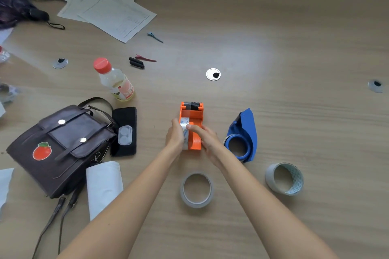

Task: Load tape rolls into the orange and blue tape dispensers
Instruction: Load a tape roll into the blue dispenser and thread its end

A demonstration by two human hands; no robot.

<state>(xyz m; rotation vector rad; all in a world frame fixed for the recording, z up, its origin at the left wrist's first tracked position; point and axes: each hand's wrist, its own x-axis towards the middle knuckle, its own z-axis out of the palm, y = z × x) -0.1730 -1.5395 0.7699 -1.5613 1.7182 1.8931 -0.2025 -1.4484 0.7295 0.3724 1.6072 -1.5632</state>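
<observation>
Two bare hands work at an orange tape dispenser [192, 126] standing on a wooden table [273, 52], its cutter end pointing away from the person. The left hand [175, 135] curls around a tape roll [185, 130] seated in the dispenser, while the right hand [207, 137] pinches the roll's top edge with thumb and forefinger. Just to the right lies a blue tape dispenser [244, 134] on its side. Nearer the person, a flat tape roll [196, 190] and a tilted patterned roll [284, 178] rest apart. A dark bag [63, 145], phone [124, 130] and bottle [114, 80] lie at left.
</observation>
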